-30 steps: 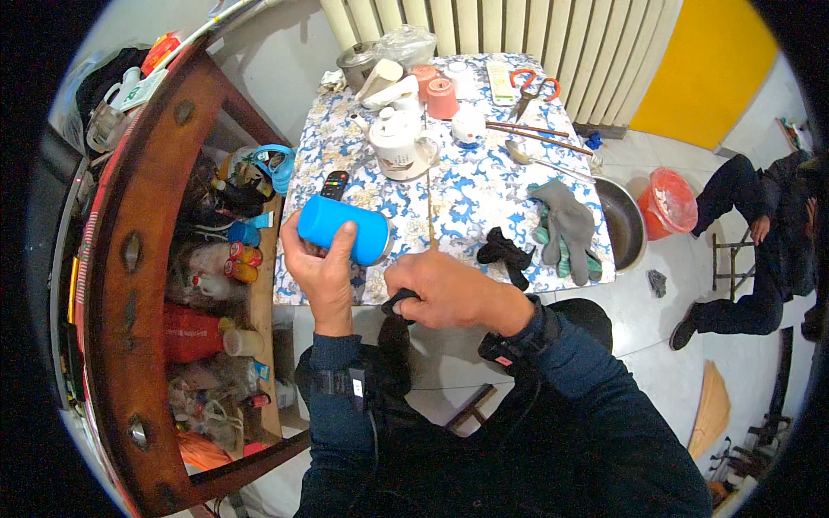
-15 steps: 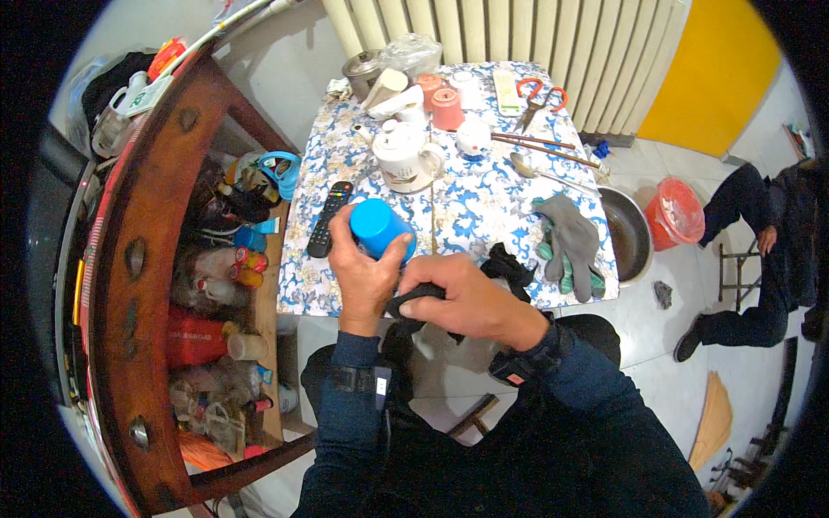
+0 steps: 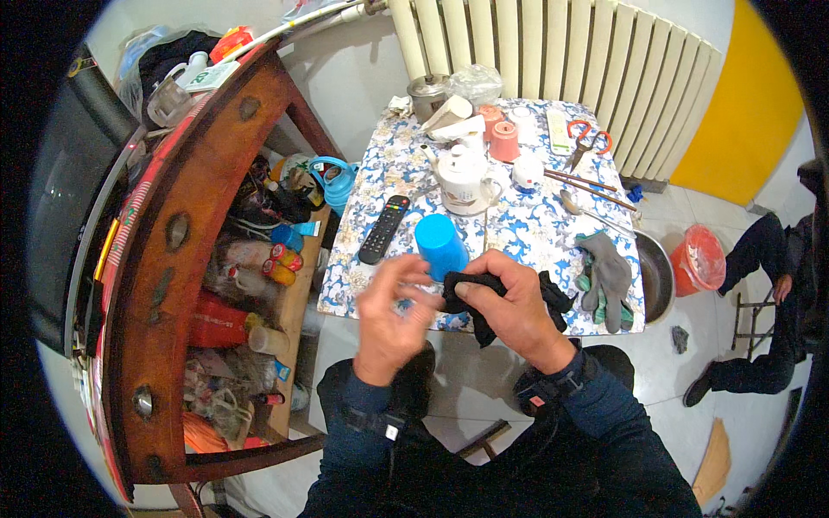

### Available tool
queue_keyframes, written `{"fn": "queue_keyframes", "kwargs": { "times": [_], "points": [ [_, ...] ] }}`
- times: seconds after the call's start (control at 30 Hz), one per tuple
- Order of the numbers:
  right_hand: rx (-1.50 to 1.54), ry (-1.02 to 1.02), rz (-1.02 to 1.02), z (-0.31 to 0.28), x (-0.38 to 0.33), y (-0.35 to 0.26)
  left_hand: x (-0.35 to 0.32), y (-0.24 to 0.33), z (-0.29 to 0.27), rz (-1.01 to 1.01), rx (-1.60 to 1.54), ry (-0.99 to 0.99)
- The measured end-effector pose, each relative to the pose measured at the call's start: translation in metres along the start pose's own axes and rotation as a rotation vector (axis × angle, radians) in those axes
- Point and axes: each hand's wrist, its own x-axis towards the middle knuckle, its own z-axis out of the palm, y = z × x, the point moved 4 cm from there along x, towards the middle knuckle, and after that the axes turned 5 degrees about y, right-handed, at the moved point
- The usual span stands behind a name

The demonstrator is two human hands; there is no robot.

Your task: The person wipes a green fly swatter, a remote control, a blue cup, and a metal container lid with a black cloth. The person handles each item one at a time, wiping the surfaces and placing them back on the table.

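My right hand [image 3: 509, 306] pinches a bunched black cloth [image 3: 479, 302] between thumb and fingers at the table's near edge. Just left of it is my left hand [image 3: 397, 315], a little blurred, its fingers curled loosely apart with nothing seen in them. Behind both hands, a blue plastic cup [image 3: 440, 246] rests on the tabletop with its flat end up; its lower part is partly hidden. A black remote control [image 3: 384, 229] lies to the cup's left. More crumpled black fabric [image 3: 557, 302] sits right of my right hand.
The patterned table [image 3: 354, 293] also carries a white teapot [image 3: 466, 179], pink cups [image 3: 503, 141], scissors [image 3: 587, 147], chopsticks [image 3: 591, 183], a ladle [image 3: 583, 207] and grey gloves [image 3: 607, 276]. A cluttered wooden cabinet [image 3: 177, 229] stands left. A seated person [image 3: 760, 311] is at right, near a red bucket [image 3: 698, 259].
My left hand has let go of the blue cup, which now stands on the table, and drawn back toward me. The right hand still holds the black cloth. The view has shifted.
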Motion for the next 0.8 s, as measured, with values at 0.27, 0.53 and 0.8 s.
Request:
{"fn": "queue_keyframes", "kwargs": {
  "times": [0.27,0.53,0.8],
  "points": [
    [0.547,-0.123,0.112,0.025,-0.006,0.005,-0.032,0.028,0.023,0.379,0.318,0.014],
    [0.341,-0.303,-0.015,0.051,-0.005,0.004,-0.025,0.017,-0.006,0.284,0.353,0.164],
    [-0.143,-0.139,-0.232,0.058,-0.02,-0.005,-0.017,-0.015,-0.039,-0.061,-0.007,0.287]
  ]
}}
